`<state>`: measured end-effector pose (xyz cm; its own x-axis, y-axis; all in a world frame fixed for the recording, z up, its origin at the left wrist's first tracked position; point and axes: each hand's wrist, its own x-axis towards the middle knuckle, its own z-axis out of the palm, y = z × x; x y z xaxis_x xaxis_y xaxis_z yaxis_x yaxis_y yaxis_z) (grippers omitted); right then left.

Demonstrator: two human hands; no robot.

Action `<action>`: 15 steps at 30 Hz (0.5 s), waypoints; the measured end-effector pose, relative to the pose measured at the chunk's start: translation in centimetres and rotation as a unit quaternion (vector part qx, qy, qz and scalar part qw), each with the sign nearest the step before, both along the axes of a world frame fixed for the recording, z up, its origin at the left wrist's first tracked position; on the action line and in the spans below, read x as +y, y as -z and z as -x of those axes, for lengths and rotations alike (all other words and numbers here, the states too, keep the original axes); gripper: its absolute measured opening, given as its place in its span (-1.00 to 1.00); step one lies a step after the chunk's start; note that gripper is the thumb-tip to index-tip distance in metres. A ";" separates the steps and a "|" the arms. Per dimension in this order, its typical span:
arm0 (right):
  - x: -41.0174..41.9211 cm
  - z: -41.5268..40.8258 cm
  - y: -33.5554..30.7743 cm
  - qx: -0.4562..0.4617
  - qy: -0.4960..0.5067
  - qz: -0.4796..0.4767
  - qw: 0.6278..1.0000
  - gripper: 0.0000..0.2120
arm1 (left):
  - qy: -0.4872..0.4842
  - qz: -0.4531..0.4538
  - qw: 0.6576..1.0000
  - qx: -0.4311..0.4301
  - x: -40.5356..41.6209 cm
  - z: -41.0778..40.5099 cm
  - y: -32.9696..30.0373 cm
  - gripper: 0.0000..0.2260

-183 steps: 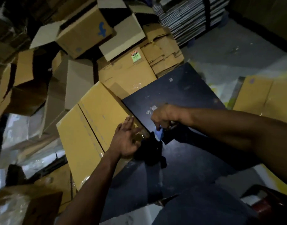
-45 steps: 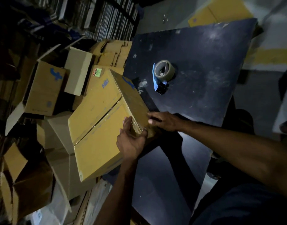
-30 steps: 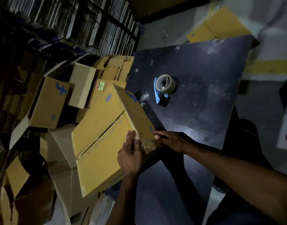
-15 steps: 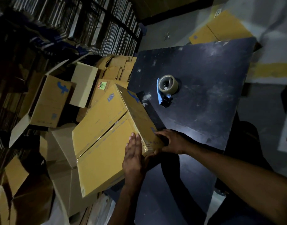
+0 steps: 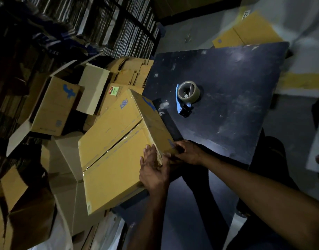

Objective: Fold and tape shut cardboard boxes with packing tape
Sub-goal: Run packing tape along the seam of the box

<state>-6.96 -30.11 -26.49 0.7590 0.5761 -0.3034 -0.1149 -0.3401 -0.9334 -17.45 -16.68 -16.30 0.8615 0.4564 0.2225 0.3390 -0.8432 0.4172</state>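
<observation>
Tape end smoothed over near box corner

Left hand (image 5: 153, 170) lies flat, fingers straight, and right hand (image 5: 186, 152) presses the box (image 5: 115, 150) corner at the dark surface (image 5: 227, 123) edge, likely seating tape. Versus half a second earlier, the hands sit closer together. Beyond, tape dispenser (image 5: 187, 96) lies unused.

A floor tag (image 5: 245, 15) reads "27"; printing on the boxes is illegible.
</observation>
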 end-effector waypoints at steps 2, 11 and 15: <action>0.1 -0.2 0.1 -0.003 0.001 -0.007 1.000 -0.20 | -0.022 0.038 0.999 -0.006 -0.4 -0.3 0.2 -0.42; -0.7 1.0 -1.9 -0.002 -0.079 0.016 0.997 0.00 | -0.039 0.035 0.998 -0.020 1.0 2.1 -0.5 -0.67; -2.2 1.8 -3.8 -0.080 -0.154 0.060 0.983 -0.29 | 0.029 0.038 0.998 -0.039 1.4 7.2 -1.0 -0.75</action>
